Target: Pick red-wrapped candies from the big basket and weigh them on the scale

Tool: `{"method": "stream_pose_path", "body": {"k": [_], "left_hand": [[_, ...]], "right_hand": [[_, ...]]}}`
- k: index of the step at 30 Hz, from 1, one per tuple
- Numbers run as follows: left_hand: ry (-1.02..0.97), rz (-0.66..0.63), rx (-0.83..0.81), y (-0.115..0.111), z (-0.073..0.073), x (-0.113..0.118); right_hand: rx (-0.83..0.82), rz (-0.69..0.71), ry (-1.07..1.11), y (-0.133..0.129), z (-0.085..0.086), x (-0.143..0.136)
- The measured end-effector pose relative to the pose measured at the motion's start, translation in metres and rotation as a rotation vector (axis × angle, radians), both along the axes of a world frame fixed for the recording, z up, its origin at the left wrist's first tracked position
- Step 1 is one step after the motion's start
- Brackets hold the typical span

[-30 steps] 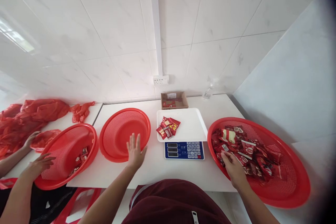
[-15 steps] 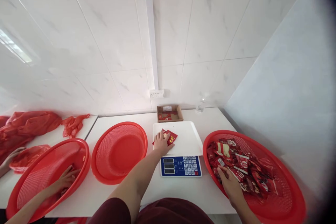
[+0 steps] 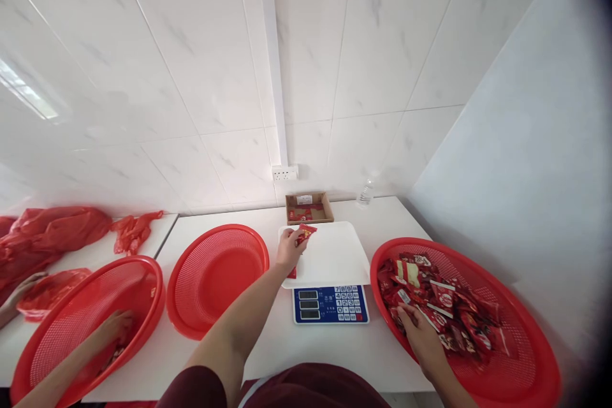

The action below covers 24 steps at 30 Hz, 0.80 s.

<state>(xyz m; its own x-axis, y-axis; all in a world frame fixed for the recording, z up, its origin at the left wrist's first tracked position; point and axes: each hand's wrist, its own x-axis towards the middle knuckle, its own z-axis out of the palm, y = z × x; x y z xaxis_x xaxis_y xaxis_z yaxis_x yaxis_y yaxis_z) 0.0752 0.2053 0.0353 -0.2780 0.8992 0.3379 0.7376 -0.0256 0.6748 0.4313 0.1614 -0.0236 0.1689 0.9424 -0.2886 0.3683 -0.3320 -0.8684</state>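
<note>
My left hand (image 3: 289, 250) is closed on a few red snack packets (image 3: 306, 233) with yellow print, lifted just over the white pan (image 3: 335, 255) of a digital scale. Below the hand, the corner of another red packet (image 3: 292, 273) shows at the pan's left side. My right hand (image 3: 421, 335) reaches over the near rim of the right red basket (image 3: 535, 357), thumb and fingers pinched together by the heap of wrapped snacks (image 3: 459, 312). Whatever that pinch may hold is hidden.
Left of the scale keypad (image 3: 329, 305) stands a red basket (image 3: 262, 255). Farther left, another person's hand (image 3: 115, 328) is in a second red basket (image 3: 157, 287). Behind are a cardboard box (image 3: 329, 207), a clear bottle (image 3: 366, 192) and red plastic bags (image 3: 67, 229).
My left hand has gathered the red packets lying on the pan and raised them, moving slightly left and away from me. My right hand has barely moved.
</note>
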Motion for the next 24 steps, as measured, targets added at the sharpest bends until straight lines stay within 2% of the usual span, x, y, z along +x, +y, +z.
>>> {"method": "stream_pose_path", "body": {"k": [4,7,9,11,12,16,17,19,21,24], "left_hand": [[0.053,0.11,0.006,-0.042,0.019,-0.054],[0.226,0.272,-0.176,-0.081,0.026,-0.09],[0.338,0.362,-0.322,-0.1,0.028,-0.097],[0.423,0.353,-0.393,-0.106,0.026,-0.088],[0.45,0.299,-0.404,-0.105,0.025,-0.077],[0.488,-0.075,-0.487,-0.083,0.019,-0.021],[0.494,-0.133,-0.53,-0.077,0.018,-0.008],[0.503,-0.171,-0.601,-0.066,0.017,0.009],[0.5,-0.164,-0.627,-0.059,0.02,0.014],[0.484,-0.146,-0.601,-0.059,0.033,0.001]], "right_hand": [[0.002,0.011,0.011,-0.001,0.002,0.0],[0.016,0.015,-0.019,-0.001,0.003,-0.001],[0.023,0.006,-0.049,0.0,0.002,-0.001],[0.023,0.001,-0.045,0.001,0.0,-0.002],[0.02,-0.001,-0.036,0.002,-0.001,-0.002],[0.001,-0.008,-0.008,0.004,-0.001,-0.004],[-0.004,-0.004,0.003,0.004,0.0,-0.005],[-0.004,0.013,0.03,0.003,0.003,-0.006],[-0.027,0.049,0.086,0.003,0.005,-0.004],[0.004,0.125,0.038,0.003,0.005,0.006]]}}
